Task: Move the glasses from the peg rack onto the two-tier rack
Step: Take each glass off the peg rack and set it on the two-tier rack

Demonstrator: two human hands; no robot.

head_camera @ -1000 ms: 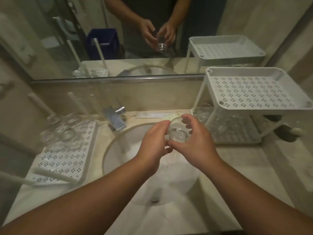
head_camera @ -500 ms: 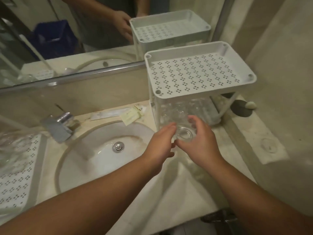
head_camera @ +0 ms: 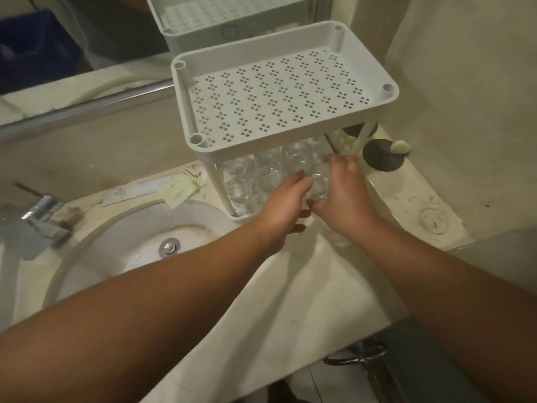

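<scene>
A clear glass (head_camera: pixel 319 183) is held between both hands at the front of the lower tier of the white two-tier rack (head_camera: pixel 293 132). My right hand (head_camera: pixel 344 196) grips it from the right, fingers curled round it. My left hand (head_camera: pixel 283 205) touches its left side with the fingertips. Several other clear glasses (head_camera: pixel 255 173) stand on the lower tier under the perforated top shelf, which is bare. The peg rack is out of view.
The round white sink (head_camera: pixel 139 242) with its drain lies to the left, and the chrome tap (head_camera: pixel 37 219) is at the far left. Paper sachets (head_camera: pixel 180 187) lie behind the sink. A dark round dish with a pale soap (head_camera: pixel 383 155) sits right of the rack. A mirror lines the back wall.
Both hands carried the glass from above the sink rightward to the two-tier rack's lower tier. The view swung right, and the peg rack left the frame.
</scene>
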